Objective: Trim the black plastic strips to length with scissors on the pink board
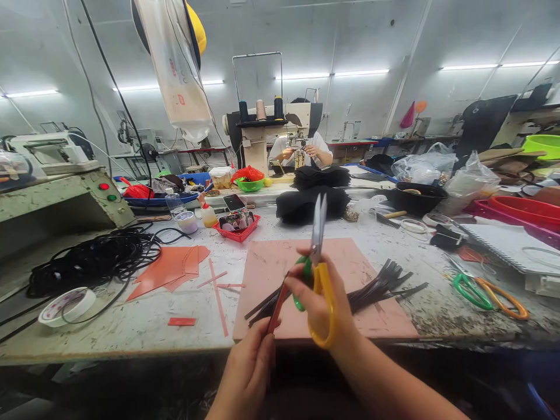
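Observation:
My left hand point(254, 361), near the table's front edge, pinches the lower end of a narrow red strip point(275, 309). Scissors point(318, 233) with one green and one yellow handle are in my right hand point(328, 309), blades pointing up and slightly apart. That hand's thumb and forefinger also meet the strip's upper end. Beneath my hands lies a pink board point(262, 262), and on it a bundle of thin black strips point(376, 286), partly hidden by my right hand. Orange pattern pieces point(168, 268) and a short red piece point(181, 321) rest on the table to the left.
Black cord point(96, 256) and a tape roll point(67, 306) lie at left. Behind the board are a red basket point(238, 227) and stacked black pieces point(310, 204). Another pair of scissors point(490, 291) lies right. Across the table, a person point(321, 149) works at a sewing machine point(258, 137).

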The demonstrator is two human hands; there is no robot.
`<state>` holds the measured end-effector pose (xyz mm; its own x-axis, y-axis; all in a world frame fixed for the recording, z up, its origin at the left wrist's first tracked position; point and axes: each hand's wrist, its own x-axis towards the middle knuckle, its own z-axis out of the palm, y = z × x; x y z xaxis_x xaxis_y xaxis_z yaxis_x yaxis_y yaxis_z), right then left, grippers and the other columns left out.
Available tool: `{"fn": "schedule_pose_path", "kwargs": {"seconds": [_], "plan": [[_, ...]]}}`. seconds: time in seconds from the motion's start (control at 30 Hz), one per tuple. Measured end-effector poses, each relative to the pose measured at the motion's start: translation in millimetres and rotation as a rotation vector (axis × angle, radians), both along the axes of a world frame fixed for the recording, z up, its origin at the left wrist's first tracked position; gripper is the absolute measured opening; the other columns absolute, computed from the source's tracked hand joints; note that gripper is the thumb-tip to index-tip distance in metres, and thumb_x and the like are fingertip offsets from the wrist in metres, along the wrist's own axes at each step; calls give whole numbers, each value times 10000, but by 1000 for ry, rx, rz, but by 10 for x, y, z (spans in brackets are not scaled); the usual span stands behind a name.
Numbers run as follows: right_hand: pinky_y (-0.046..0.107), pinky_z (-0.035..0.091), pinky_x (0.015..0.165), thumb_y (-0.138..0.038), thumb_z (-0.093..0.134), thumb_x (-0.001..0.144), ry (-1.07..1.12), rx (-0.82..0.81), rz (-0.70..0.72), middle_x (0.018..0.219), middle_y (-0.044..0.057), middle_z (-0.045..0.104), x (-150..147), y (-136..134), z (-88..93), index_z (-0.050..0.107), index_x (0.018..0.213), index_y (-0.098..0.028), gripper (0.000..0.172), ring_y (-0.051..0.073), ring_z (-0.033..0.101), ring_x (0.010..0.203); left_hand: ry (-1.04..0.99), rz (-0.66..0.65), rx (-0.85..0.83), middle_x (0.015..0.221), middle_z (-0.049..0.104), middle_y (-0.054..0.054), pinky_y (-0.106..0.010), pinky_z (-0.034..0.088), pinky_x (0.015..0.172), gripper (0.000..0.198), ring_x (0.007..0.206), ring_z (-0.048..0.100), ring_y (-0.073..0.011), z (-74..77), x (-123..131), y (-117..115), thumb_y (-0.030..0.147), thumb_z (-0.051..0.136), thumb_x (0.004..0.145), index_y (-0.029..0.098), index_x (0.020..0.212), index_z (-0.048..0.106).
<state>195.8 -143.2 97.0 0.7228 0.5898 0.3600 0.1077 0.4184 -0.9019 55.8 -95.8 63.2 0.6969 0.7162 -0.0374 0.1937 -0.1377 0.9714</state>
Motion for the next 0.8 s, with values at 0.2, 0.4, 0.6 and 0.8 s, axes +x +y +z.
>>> {"fn": "schedule_pose_path", "kwargs": {"seconds": [0.2,0.4,0.6,0.8], "plan": [[289,461,543,-206,652,666,-151,77,-264,677,-53,568,518,-11,255,522,991,-246,353,134,560,599,-23,-97,-79,558,392,40,-205,297,485,507,501,343,-98,-141,-47,33,588,452,802,182,1055,619],[244,455,480,-190,682,622,-162,143,-431,685,-53,563,765,-74,409,538,960,-255,373,119,552,585,-46,-140,-163,633,496,-7,-229,350,520,504,557,396,-123,-224,-50,98,563,520,773,205,1105,643],[203,404,418,-190,687,631,-193,162,-493,693,-59,556,910,-116,469,560,970,-252,367,80,483,505,63,-275,-279,628,506,24,-232,328,510,568,499,409,-95,-135,67,307,579,575,696,163,1083,611],[260,449,521,-193,694,622,-218,190,-504,690,-52,563,1056,-68,494,551,978,-240,386,109,519,541,217,-439,-309,711,638,-15,-284,391,712,224,690,550,-154,164,288,526,381,587,696,170,746,530]]}}
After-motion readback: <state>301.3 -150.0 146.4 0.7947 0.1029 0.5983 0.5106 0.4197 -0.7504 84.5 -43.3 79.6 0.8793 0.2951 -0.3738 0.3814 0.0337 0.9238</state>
